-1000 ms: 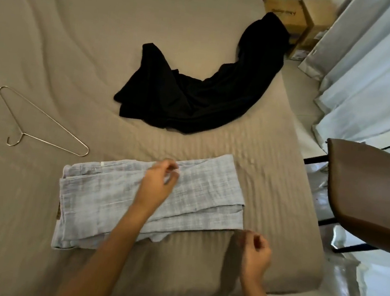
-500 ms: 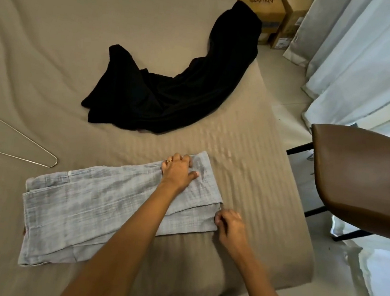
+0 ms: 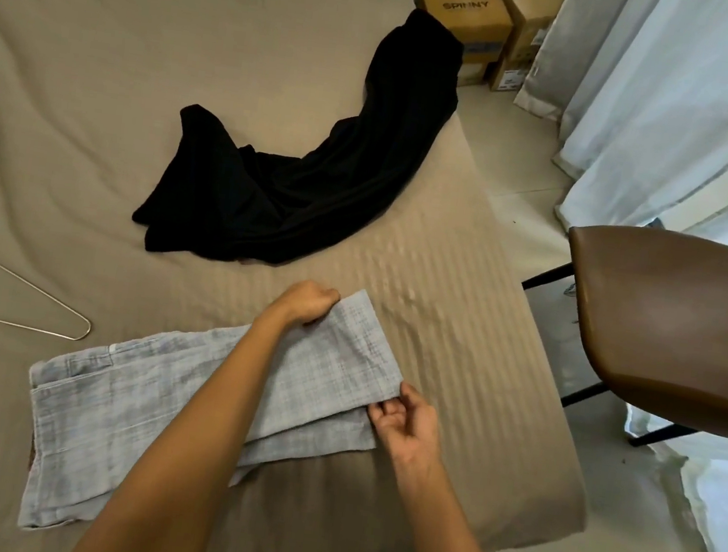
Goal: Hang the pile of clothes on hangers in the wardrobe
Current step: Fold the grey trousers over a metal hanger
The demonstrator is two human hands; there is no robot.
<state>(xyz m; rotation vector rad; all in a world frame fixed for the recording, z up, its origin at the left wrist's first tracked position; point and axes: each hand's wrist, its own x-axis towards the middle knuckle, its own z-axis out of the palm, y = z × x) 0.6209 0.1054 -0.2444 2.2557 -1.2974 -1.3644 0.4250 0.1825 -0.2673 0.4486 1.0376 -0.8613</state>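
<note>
Loosely folded lengthwise, the trousers [image 3: 145,400] lie across the near part of the bed [image 3: 99,105]. They are pale grey cloth with a fine crosshatch weave, the waistband at the left end and the leg ends at the right. The top layer sits askew over the one beneath. The left hand [image 3: 308,303] grips the far corner of the leg end, its fingers curled over the cloth's edge. The right hand [image 3: 408,423] pinches the near corner of the top layer between thumb and fingertips.

A thin wire hanger [image 3: 21,326] lies flat at the left, apart from the trousers. Beyond them a black garment [image 3: 297,203] — smooth and matte — curves in a long rumpled band to the bed's far right edge. The bed cover is taupe, quilted, with ribbed stripes near the hands.

Right of the bed stands a chair [image 3: 677,323] with a glossy brown seat and thin black legs. Cardboard boxes [image 3: 467,13] sit on the floor at far right, beside pale curtains [image 3: 671,107].
</note>
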